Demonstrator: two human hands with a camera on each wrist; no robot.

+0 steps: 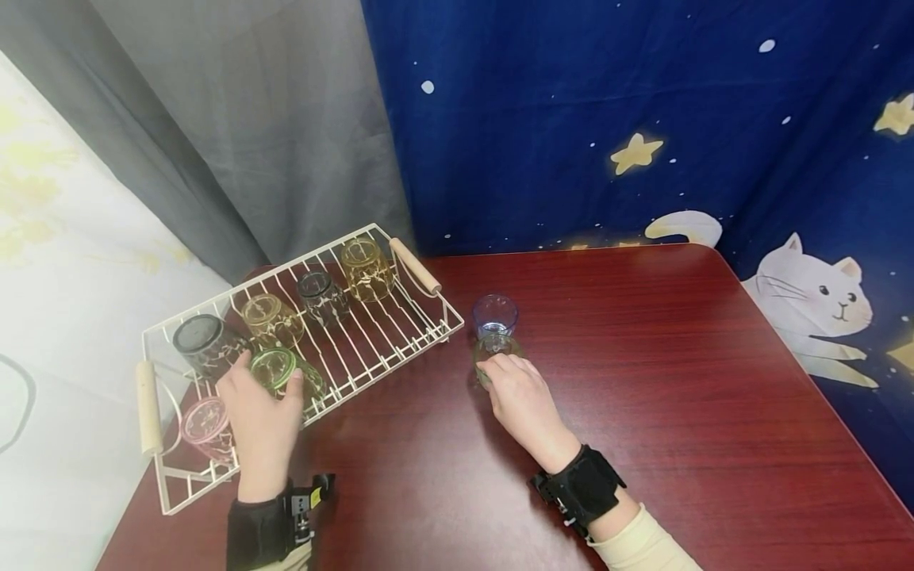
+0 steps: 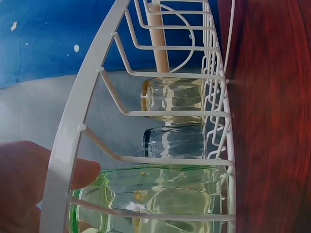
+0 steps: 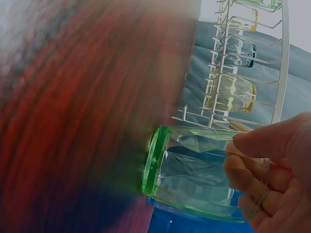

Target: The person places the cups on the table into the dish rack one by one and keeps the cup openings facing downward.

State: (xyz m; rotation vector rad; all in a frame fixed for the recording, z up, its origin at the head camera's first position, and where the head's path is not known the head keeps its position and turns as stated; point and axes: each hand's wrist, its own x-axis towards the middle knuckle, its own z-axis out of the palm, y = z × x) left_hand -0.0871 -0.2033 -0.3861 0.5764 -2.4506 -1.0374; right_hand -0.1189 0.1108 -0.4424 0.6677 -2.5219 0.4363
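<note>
In the wire rack stands a green glass [image 1: 273,369], its thick green end up. My left hand [image 1: 259,408] grips its upper end between thumb and fingers; the left wrist view shows the thumb [image 2: 86,174] against the glass near the rack's top rail. On the table to the rack's right, my right hand [image 1: 520,394] holds a second green glass [image 3: 194,170] by its upper end, the thick green end down at the tabletop. Just behind it stands a clear blue glass [image 1: 495,311]. Part of the second green glass is hidden by the fingers.
The white wire rack [image 1: 385,363] with wooden handles sits at the table's left. It also holds a dark grey glass [image 1: 202,337], a pink glass [image 1: 207,424], two amber glasses [image 1: 266,313] [image 1: 366,266] and a smaller grey glass [image 1: 321,295]. Curtains hang behind the table [image 1: 678,396].
</note>
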